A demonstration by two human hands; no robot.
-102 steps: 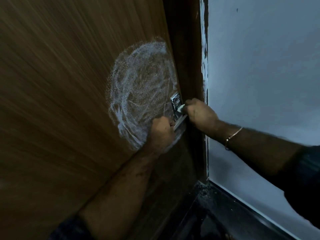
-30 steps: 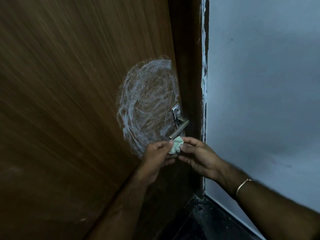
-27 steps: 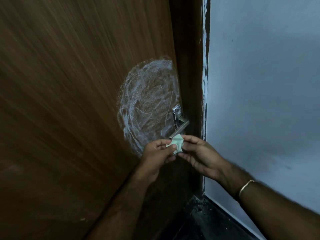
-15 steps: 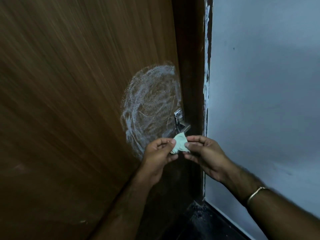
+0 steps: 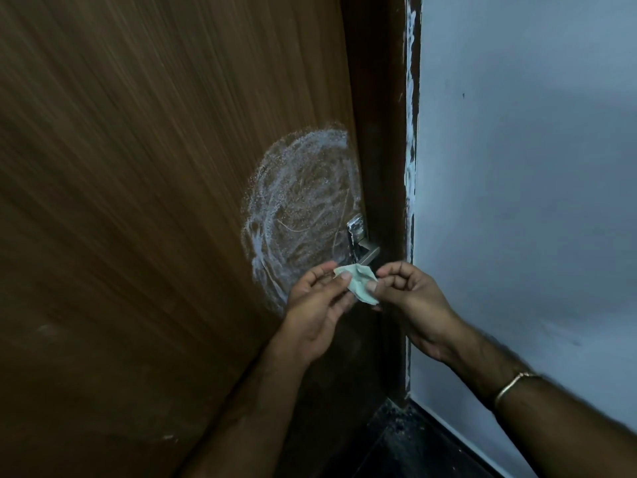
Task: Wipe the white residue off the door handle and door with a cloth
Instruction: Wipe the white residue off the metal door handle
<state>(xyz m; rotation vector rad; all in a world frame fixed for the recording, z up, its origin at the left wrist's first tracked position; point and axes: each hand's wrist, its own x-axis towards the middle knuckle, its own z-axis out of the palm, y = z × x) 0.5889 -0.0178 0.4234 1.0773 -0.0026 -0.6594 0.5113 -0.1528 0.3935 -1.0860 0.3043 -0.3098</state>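
Wooden door (image 5: pixel 138 201) behind, both hands (image 5: pixel 320 305) (image 5: pixel 410 298) pinch the crumpled cloth (image 5: pixel 358 281), its length slanting down-right.

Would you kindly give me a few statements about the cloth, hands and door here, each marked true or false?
1. Both hands hold the cloth. True: the left hand and right hand pinch it.
2. The cloth is pressed against the door handle. False: it is held below the handle, apart from it.
3. White residue remains on the door. True.
4. The bracelet is on the left wrist. False: on the right.
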